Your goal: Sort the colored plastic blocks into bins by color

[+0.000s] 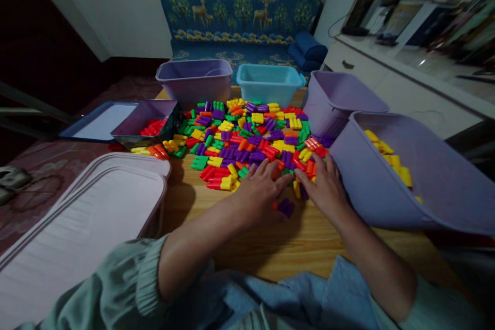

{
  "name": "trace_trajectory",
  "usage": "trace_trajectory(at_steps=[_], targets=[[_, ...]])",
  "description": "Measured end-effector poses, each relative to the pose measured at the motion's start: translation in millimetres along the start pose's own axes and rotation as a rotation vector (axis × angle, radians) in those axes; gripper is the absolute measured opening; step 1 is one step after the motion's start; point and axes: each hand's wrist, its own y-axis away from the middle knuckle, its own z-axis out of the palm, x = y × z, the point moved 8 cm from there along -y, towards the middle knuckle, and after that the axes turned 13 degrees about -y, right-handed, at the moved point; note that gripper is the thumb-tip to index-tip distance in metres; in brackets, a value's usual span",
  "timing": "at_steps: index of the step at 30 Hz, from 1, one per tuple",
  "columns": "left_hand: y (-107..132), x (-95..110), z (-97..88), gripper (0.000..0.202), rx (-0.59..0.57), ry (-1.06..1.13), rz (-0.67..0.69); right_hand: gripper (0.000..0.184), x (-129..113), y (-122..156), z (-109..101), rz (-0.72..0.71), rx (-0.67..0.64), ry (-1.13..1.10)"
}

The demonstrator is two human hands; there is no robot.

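Note:
Small plastic building pieces [240,154] in red, yellow, green, purple and orange lie in a wide loose heap on the wooden table. My left hand [257,191] rests at the heap's near edge, palm down, its fingers spread over red and purple pieces. A purple piece [286,208] lies on the wood beside its thumb. To the right, my right hand [325,185] is also palm down with fingers apart, touching red and orange pieces close to the purple bin. Nothing is visibly gripped in either hand, though the undersides of the fingers are hidden.
A large purple bin [371,180] holding yellow pieces stands right. Behind are another purple bin [328,113], a light-blue bin [266,90] and a purple bin [193,85]. A small box [143,136] with red pieces stands left, near pale lids [112,206].

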Motion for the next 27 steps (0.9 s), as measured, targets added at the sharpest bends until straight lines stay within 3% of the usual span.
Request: trace_trajectory(at_steps=[3,9,18,20,22,25,27], targets=[[-2,9,14.4,0.090,0.026,-0.017,-0.028,0.063,-3,-6,2,0.002,0.042,-0.140],[-1,-9,21.6,0.086,0.136,-0.003,-0.137,0.053,-24,-15,9,-0.064,0.052,-0.463],[2,-25,23.7,0.079,0.181,-0.010,-0.207,0.048,-54,-29,27,-0.117,-0.192,-0.682],[2,-28,24.6,0.077,0.188,-0.018,-0.221,0.045,-50,-40,21,-0.131,-0.129,-0.708],[2,-29,25.5,0.076,0.197,-0.022,-0.229,0.041,-38,-52,9,-0.085,0.028,-0.608],[3,-30,26.1,0.075,0.199,-0.027,-0.232,0.047,-17,-68,-8,0.069,0.214,-0.334],[3,-30,25.3,0.073,0.199,-0.033,-0.234,0.055,-6,-77,-13,0.179,0.229,-0.198]])
